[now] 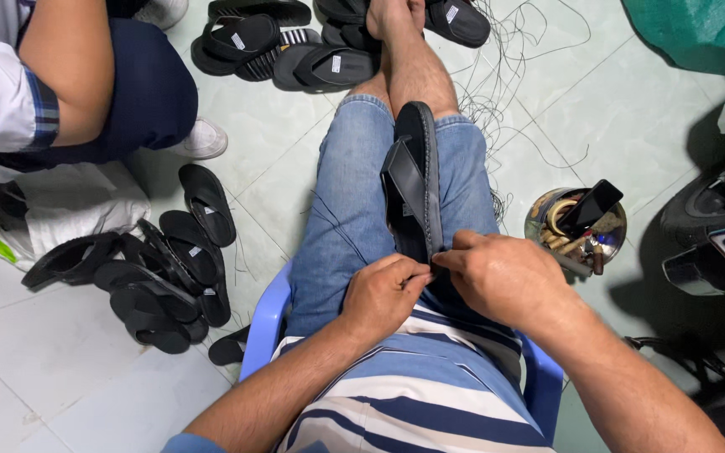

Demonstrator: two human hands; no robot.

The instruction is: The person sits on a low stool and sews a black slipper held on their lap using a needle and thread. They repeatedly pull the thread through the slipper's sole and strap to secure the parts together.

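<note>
1. The floor [623,109] is laid with pale green tiles, and loose dark threads [513,50] lie scattered over it beyond the blue plastic chair [263,323].
2. The person sits on that chair in denim shorts and a striped shirt, legs stretched out ahead.
3. Left of the chair a pile of black sandals [157,277] lies on the floor; more black sandals [295,42] lie farther out, near the person's feet.
4. Right of the chair stands a round tin [576,226] holding rings, small tools and a dark phone.
5. Farther right of the chair part of a motorbike wheel [715,210] shows.
6. Left of the chair and farther out, another person crouches in dark trousers and a white shirt.
7. The sandal [417,184] being worked on is black, with a broad dark strap and a lighter line along the sole's edge.
8. It stands on its edge between the thighs, just in front of the chair, toe pointing away.
9. The left hand [383,294] is closed, its fingertips pinching the sandal's near end.
10. The right hand [501,277] is closed too, thumb and fingers pressed to the same end, touching the left hand.
</note>
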